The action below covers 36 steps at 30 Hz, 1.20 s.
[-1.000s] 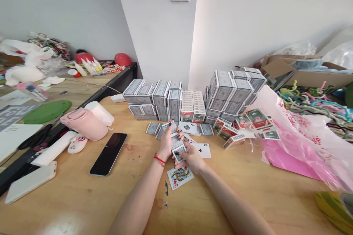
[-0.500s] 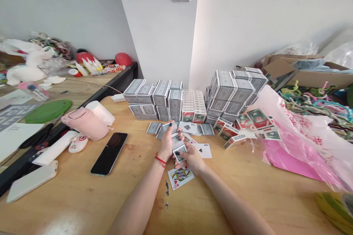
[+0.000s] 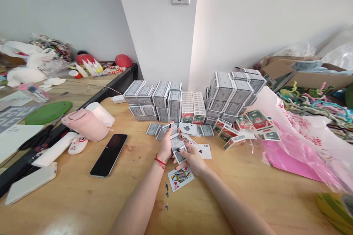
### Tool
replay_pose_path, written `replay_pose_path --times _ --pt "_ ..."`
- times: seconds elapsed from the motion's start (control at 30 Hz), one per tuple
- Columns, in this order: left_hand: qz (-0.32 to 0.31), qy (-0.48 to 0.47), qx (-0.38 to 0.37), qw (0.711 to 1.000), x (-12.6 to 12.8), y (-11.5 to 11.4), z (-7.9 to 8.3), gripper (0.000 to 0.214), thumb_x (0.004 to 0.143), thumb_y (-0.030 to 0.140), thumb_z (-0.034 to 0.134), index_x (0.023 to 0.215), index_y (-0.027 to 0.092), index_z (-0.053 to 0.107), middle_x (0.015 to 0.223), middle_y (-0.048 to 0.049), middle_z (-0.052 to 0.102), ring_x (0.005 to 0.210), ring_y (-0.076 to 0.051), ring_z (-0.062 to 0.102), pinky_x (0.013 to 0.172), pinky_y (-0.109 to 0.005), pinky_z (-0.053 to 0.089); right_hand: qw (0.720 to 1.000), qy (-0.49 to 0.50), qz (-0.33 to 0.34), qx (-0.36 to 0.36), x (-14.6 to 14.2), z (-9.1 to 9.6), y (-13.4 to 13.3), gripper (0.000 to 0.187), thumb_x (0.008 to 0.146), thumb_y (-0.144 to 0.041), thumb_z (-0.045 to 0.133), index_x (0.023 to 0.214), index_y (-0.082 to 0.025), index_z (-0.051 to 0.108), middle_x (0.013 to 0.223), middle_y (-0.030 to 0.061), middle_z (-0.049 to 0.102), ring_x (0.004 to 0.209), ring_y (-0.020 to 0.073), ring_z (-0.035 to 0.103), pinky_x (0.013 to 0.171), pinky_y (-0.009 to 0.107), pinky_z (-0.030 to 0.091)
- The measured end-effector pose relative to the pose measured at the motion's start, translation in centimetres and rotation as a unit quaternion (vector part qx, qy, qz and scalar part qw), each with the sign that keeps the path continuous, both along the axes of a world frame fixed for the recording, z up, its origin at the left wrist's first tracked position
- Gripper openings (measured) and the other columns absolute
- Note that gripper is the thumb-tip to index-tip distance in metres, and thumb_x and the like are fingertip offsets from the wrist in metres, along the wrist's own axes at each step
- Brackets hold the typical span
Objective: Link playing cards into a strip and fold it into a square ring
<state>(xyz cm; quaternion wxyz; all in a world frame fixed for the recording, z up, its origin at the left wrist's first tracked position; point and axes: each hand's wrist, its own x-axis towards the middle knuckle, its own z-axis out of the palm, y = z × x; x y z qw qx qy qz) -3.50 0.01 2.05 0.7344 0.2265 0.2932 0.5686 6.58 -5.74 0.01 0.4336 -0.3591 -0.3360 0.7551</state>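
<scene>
My left hand is closed round a deck of grey-backed playing cards, thumb along its side. From the right, my right hand pinches a lower part of the cards, its thumb on a card back. A queen of hearts lies face up below the hands. Behind them an ace of spades and an ace of clubs rest face up, with another red-marked card partly covered by my fingers. More grey-backed cards lie face down on either side.
Stacked grey-backed decks and a taller pile stand at the back, with small card boxes between them. Loose red-and-green boxes and a pink plastic bag are right. A black phone and pink bottle sit left.
The hands and cards stay almost in place. My right hand's fingers have shifted very slightly over the cards, and the whole view has tilted a little.
</scene>
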Motion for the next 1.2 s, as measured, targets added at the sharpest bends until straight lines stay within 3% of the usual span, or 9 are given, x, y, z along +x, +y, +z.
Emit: replay_pose_path --times 0.17,0.27,0.33,0.43,0.53,0.63,0.8,0.97,1.2 --pt "-0.022 -0.027 0.001 0.999 -0.3 -0.2 0.1 0.044 0.077 0.041 0.053 0.118 0.027 0.046 0.081 -0.0026 0.063 0.06 -0.014 0.059 0.053 -0.025 0.045 0.994 -0.08 -0.063 0.034 -0.4 0.1 -0.2 0.042 0.067 -0.051 0.061 0.089 -0.017 0.048 0.069 0.0029 0.062 0.057 0.0201 0.063 0.037 0.026 0.048" --pt "-0.029 -0.046 -0.002 0.999 -0.2 -0.2 -0.1 0.046 0.076 0.045 0.053 0.115 0.019 0.05 0.083 -0.0071 0.064 0.065 -0.017 0.06 0.055 -0.027 0.045 0.969 -0.183 -0.146 0.077 -0.3 0.0 -0.3 0.036 0.07 -0.05 0.058 0.083 -0.017 0.055 0.068 0.0044 0.062 0.056 0.0219 0.062 0.038 0.03 0.05" --pt "-0.027 -0.054 0.007 0.998 0.0 -0.1 -0.3 0.048 0.074 0.045 0.055 0.113 0.019 0.05 0.087 -0.0081 0.063 0.068 -0.018 0.06 0.057 -0.028 0.045 0.932 -0.26 -0.206 0.149 0.0 -0.1 -0.3 0.029 0.074 -0.045 0.054 0.082 -0.018 0.06 0.071 0.0064 0.064 0.063 0.0229 0.063 0.047 0.032 0.052" --pt "-0.003 -0.049 0.039 0.998 0.1 -0.1 -0.7 0.048 0.073 0.036 0.06 0.117 0.027 0.044 0.092 -0.0037 0.061 0.07 -0.015 0.059 0.059 -0.026 0.044 0.836 -0.38 -0.245 0.311 0.4 -0.4 -0.2 0.022 0.081 -0.032 0.049 0.092 -0.02 0.063 0.09 0.0097 0.065 0.085 0.0241 0.061 0.071 0.037 0.052" --pt "0.022 -0.027 0.039 0.999 0.2 -0.1 -0.9 0.055 0.07 0.021 0.06 0.12 0.032 0.039 0.083 0.0017 0.057 0.063 -0.009 0.055 0.057 -0.022 0.042 0.753 -0.462 -0.216 0.416 0.7 -0.7 -0.1 0.025 0.082 -0.021 0.046 0.102 -0.022 0.061 0.102 0.0099 0.062 0.091 0.0227 0.059 0.078 0.036 0.049" --pt "0.047 -0.026 0.031 0.998 0.2 0.0 -1.0 0.058 0.069 0.015 0.055 0.121 0.034 0.037 0.076 0.004 0.052 0.054 -0.006 0.048 0.05 -0.018 0.038 0.71 -0.496 -0.182 0.466 0.6 -0.7 -0.2 0.027 0.081 -0.019 0.047 0.105 -0.021 0.058 0.101 0.0097 0.062 0.09 0.021 0.06 0.075 0.033 0.05" --pt "0.045 -0.065 0.017 0.997 -0.3 0.4 -0.7 0.055 0.065 0.017 0.049 0.119 0.029 0.042 0.074 0.0011 0.052 0.049 -0.007 0.044 0.041 -0.018 0.031 0.664 -0.503 -0.14 0.535 0.6 0.0 -0.6 0.022 0.078 -0.015 0.05 0.097 -0.021 0.06 0.092 0.0086 0.064 0.085 0.0193 0.059 0.072 0.031 0.049" --pt "0.026 -0.076 0.009 0.997 -0.4 0.3 -0.2 0.052 0.066 0.021 0.049 0.118 0.026 0.045 0.086 -0.0034 0.057 0.056 -0.01 0.05 0.047 -0.022 0.039 0.626 -0.518 -0.134 0.568 0.7 0.0 -0.6 0.018 0.08 -0.012 0.049 0.088 -0.022 0.062 0.087 0.007 0.065 0.079 0.0183 0.058 0.068 0.03 0.048" --pt "0.011 -0.051 -0.026 0.998 -0.2 0.3 -0.1 0.042 0.067 0.016 0.05 0.108 0.025 0.05 0.076 -0.0002 0.051 0.046 -0.006 0.039 0.038 -0.017 0.031 0.644 -0.5 -0.134 0.563 0.6 -0.4 -0.6 0.022 0.081 -0.013 0.048 0.09 -0.024 0.065 0.087 0.0068 0.066 0.079 0.0181 0.058 0.069 0.031 0.048"
